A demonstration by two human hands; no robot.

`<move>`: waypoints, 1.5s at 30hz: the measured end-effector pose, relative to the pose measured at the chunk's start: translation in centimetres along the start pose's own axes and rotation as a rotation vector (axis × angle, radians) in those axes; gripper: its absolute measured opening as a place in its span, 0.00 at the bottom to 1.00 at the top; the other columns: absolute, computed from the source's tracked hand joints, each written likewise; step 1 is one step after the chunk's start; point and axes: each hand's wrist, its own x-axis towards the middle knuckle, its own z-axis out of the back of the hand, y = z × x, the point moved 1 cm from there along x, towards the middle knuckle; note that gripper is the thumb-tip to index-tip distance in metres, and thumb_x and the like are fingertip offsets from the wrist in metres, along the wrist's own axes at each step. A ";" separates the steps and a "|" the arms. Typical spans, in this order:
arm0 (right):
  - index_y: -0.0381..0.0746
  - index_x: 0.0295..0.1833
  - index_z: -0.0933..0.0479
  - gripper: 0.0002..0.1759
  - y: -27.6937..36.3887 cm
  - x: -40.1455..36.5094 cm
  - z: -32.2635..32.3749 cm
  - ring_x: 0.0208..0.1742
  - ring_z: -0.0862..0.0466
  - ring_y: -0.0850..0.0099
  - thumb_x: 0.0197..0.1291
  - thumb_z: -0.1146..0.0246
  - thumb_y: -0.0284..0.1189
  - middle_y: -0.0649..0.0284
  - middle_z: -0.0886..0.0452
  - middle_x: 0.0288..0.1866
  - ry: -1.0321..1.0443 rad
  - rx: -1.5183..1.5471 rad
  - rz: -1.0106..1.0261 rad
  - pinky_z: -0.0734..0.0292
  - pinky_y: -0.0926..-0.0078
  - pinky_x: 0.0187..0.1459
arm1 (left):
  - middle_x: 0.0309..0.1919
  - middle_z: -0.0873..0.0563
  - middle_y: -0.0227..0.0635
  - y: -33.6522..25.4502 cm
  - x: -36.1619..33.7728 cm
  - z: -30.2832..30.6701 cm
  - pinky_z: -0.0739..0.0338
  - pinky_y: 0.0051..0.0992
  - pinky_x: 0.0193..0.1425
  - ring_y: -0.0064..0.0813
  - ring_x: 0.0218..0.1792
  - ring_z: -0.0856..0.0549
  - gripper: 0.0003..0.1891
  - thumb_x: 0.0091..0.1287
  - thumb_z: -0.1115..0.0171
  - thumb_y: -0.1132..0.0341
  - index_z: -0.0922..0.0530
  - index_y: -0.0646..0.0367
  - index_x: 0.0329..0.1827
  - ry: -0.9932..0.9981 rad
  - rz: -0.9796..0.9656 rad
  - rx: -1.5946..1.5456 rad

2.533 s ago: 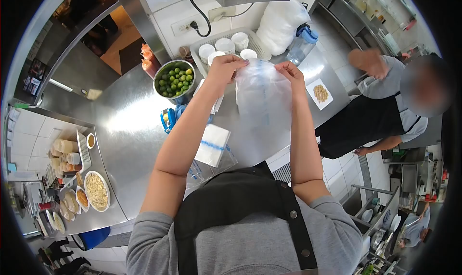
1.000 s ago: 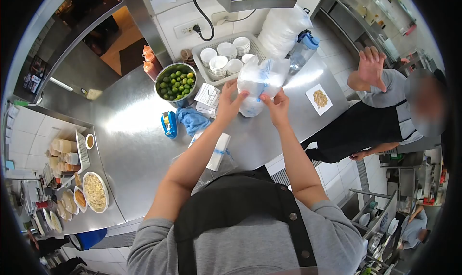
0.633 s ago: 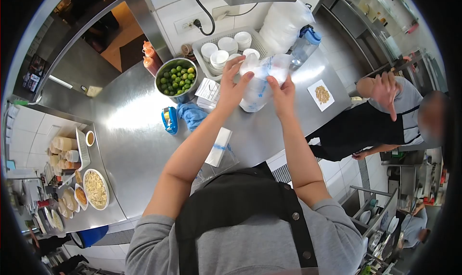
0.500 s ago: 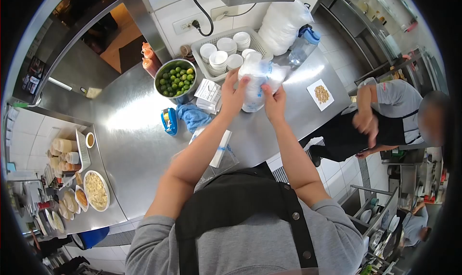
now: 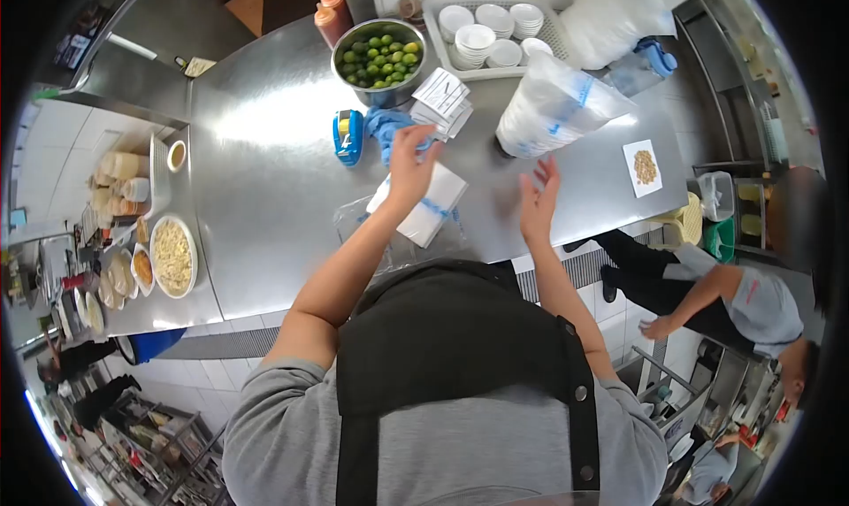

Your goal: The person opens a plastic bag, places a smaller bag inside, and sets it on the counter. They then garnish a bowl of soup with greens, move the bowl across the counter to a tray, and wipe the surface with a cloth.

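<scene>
My left hand (image 5: 409,168) is over the table beside the blue cloth (image 5: 389,127), fingers apart and holding nothing. Just below it lies a flat stack of white plastic bags (image 5: 439,207) with a blue band, on clear wrapping (image 5: 358,221). My right hand (image 5: 539,202) hangs open with spread fingers, just in front of a plump plastic bag (image 5: 557,103) with blue print. That bag stands on the table, leaning to the right, over a dark-based container that is mostly hidden. Printed white slips (image 5: 440,95) lie between the cloth and the bag.
A steel bowl of limes (image 5: 378,59), a blue tape dispenser (image 5: 348,139) and orange bottles (image 5: 332,15) stand to the left. Behind are a crate of white cups (image 5: 495,33), a big clear bag (image 5: 615,15) and a water jug (image 5: 641,68). A co-worker (image 5: 743,294) is at right.
Both hands have let go of the plump bag, which now stands alone. My left hand has moved down and left toward the flat stack; my right hand has drawn back. The view has shifted.
</scene>
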 end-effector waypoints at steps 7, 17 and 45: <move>0.45 0.65 0.20 0.25 2.9 -2.9 -6.8 0.74 0.35 0.49 0.61 0.30 0.34 0.53 0.32 0.75 0.455 -0.520 0.503 0.39 0.51 0.71 | 0.47 0.22 0.39 2.6 1.7 5.6 0.17 0.34 0.44 0.37 0.43 0.17 0.19 0.62 0.26 0.67 0.15 0.57 0.57 -0.039 0.005 0.492; 0.46 0.40 0.13 0.08 1.0 -2.9 -8.5 0.71 0.29 0.55 0.51 0.26 0.30 0.62 0.21 0.64 0.516 -0.484 0.608 0.39 0.52 0.69 | 0.47 0.14 0.41 4.3 2.3 4.6 0.17 0.39 0.47 0.44 0.44 0.13 0.17 0.61 0.28 0.65 0.14 0.57 0.54 0.091 0.043 0.751; 0.40 0.66 0.24 0.32 12.9 -0.2 -4.9 0.55 0.20 0.72 0.54 0.24 0.26 0.59 0.18 0.54 0.733 0.030 0.244 0.26 0.69 0.60 | 0.18 0.21 0.22 -7.9 -1.4 7.9 0.35 0.19 0.25 0.12 0.21 0.28 0.17 0.52 0.17 0.65 0.22 0.58 0.21 0.306 0.313 -0.047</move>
